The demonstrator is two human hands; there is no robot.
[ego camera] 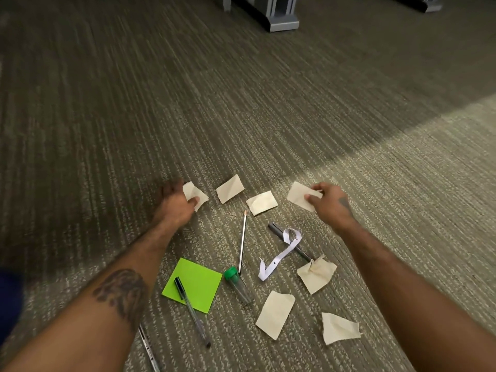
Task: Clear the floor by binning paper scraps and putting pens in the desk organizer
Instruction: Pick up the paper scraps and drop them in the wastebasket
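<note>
Several cream paper scraps lie on the carpet. My left hand [175,201] pinches the far-left scrap [193,193]. My right hand [331,202] grips the far-right scrap [299,196]. Two loose scraps [229,188] [262,202] lie between them. Nearer me are three more scraps [316,273] [275,314] [339,328]. A clear pen with a black cap [191,310] lies across a green sticky-note pad [192,285]. A pencil [242,242], a dark grey pen [291,245] under a white paper strip [280,255], and another pen [147,347] by my left forearm also lie here.
A clear tube with a green cap [237,285] lies beside the green pad. Grey metal furniture feet [279,16] stand on the carpet at the far top. A brighter band of carpet [429,162] runs along the right. No bin or organizer is in view.
</note>
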